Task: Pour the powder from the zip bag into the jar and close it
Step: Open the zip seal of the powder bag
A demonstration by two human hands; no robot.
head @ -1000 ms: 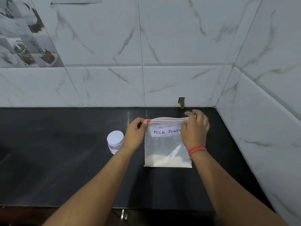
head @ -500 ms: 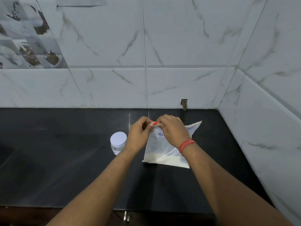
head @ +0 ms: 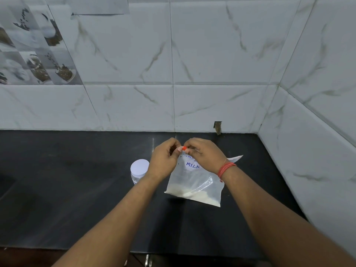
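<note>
A clear zip bag (head: 194, 182) labelled "MILK" stands tilted on the black counter, with white powder settled along its bottom edge. My left hand (head: 163, 160) pinches the bag's top left corner. My right hand (head: 206, 153), with a red thread on its wrist, pinches the orange slider at the same corner, touching the left hand's fingers. The bag's top right corner hangs free behind my right wrist. A small clear jar (head: 139, 170) with a white lid on it stands just left of my left wrist.
The black counter (head: 77, 189) runs left and toward me, ending at a front edge near the bottom of the view. White marble-tiled walls close it at the back and right, and there is a small notch in the back wall (head: 217, 127).
My right hand slid from the bag's top right corner to the top left, meeting my left hand at the orange slider. The bag tilted, with its right corner now loose.
</note>
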